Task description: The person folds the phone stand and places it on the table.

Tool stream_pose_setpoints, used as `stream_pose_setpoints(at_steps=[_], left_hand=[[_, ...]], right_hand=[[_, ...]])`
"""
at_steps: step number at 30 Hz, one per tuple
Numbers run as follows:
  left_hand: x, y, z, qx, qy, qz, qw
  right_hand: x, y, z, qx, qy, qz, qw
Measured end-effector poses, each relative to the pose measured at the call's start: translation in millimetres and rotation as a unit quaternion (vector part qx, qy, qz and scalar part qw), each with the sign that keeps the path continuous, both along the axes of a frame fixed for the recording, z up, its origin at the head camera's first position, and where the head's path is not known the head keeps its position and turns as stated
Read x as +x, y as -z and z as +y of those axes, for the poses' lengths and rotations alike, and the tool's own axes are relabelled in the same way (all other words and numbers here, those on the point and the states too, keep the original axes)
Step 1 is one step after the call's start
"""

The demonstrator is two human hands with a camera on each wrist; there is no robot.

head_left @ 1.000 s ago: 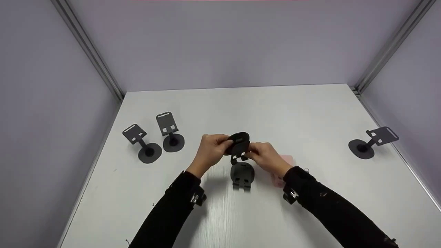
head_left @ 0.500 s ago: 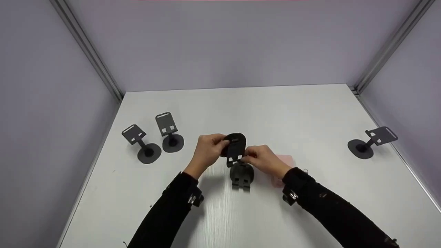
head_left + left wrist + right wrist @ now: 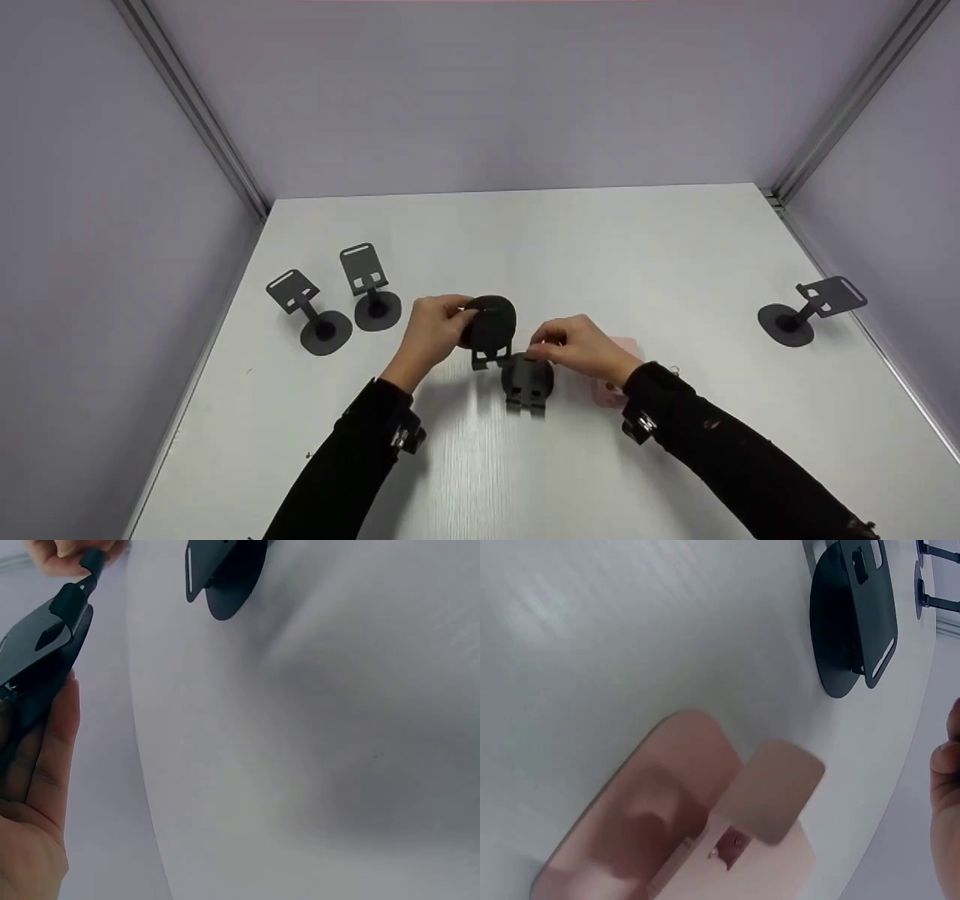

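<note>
My left hand (image 3: 431, 334) grips a dark phone stand (image 3: 491, 322) by the edge of its round base, raised above the table. It is folded nearly flat, and its hooked lip points down toward me. In the left wrist view, the fingers (image 3: 60, 727) lie along its underside. My right hand (image 3: 576, 349) hovers to the right with loosely bent fingers, apart from that stand. Below its fingertips lies a second dark phone stand (image 3: 527, 382), folded down on the table. A pink phone stand (image 3: 772, 795) sits under my right wrist, which partly hides it in the head view.
Two unfolded dark phone stands (image 3: 325, 330) (image 3: 377, 309) stand at the left of the white table (image 3: 600, 247). Another dark phone stand (image 3: 787, 324) stands at the far right near the edge. Pale walls (image 3: 480, 97) enclose the back and sides.
My left hand has moved left with the phone stand, turning it as its folded plate came flat against the base. My right hand has let go of it and now stays apart.
</note>
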State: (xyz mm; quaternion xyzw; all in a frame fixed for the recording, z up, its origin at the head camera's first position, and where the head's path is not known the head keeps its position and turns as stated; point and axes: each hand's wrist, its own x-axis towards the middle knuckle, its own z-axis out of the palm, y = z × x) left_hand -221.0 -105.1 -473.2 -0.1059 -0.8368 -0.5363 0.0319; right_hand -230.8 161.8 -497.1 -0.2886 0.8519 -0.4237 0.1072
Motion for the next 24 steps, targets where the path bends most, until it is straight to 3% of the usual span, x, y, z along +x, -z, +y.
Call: stream_pose_setpoints(at_steps=[10, 16, 24], left_hand=[[6.6, 10.0, -21.1, -0.013, -0.022, -0.054, 0.9982], [12.0, 17.0, -32.3, 0.006, -0.032, -0.117, 0.9926], [18.9, 29.8, -43.9, 0.011, -0.048, -0.166, 0.985]], right_hand=[[-4.7, -2.6, 20.3, 0.014, 0.038, 0.018, 0.999], [-11.0, -1.6, 37.7, 0.027, 0.064, 0.03, 0.9971], [-15.1, 0.9, 58.9, 0.061, 0.107, 0.03, 0.9919]])
